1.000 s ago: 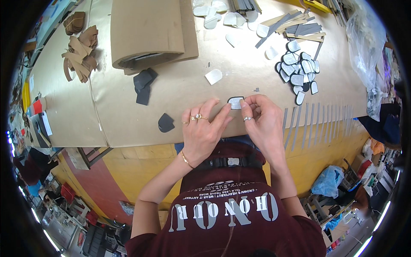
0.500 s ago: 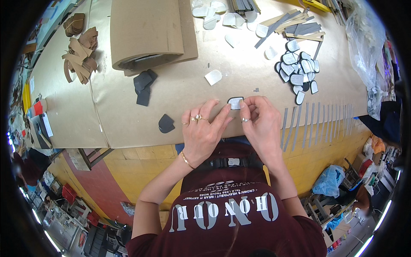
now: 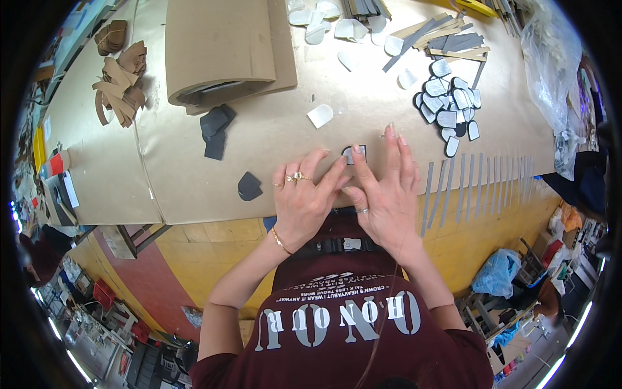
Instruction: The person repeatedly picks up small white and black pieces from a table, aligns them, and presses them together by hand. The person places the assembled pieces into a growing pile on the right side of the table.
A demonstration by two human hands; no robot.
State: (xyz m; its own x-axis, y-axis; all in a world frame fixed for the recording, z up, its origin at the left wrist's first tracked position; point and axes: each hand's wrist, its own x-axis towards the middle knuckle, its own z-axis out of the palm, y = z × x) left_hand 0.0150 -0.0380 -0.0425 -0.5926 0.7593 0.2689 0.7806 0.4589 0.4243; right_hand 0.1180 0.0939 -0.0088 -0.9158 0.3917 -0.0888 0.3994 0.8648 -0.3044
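Change at the patch: the right hand (image 3: 389, 201) no longer pinches the right edge of the small patch (image 3: 348, 153); its fingers are now extended, and the patch sits at a different angle.
Meaning for the work: the change appears to be one from holding an edge to steadying or pressing the piece from above.
Patch: pale with a dark rim, on the table (image 3: 278, 133) near its front edge, partly hidden by fingertips.
Right fingers: spread wide, gripping nothing; the index tip rests over the patch, the next two reach past it.
Left fingers: loosely bent and parted on the left hand (image 3: 306, 198); the index tip touches the patch's near-left edge, with no closed pinch visible.
Clear bag: the crumpled clear plastic (image 3: 551, 58) hangs at the table's right side; its contents cannot be told.
Blue bag: the blue plastic bag (image 3: 495, 273) lies beyond the table edge, lower right; its contents are hidden.
Roll: the brown sheet (image 3: 220, 45) is curled around a hollow with something dark inside.
Heap: rimmed pale patches (image 3: 447, 119) overlap at right, without a container.
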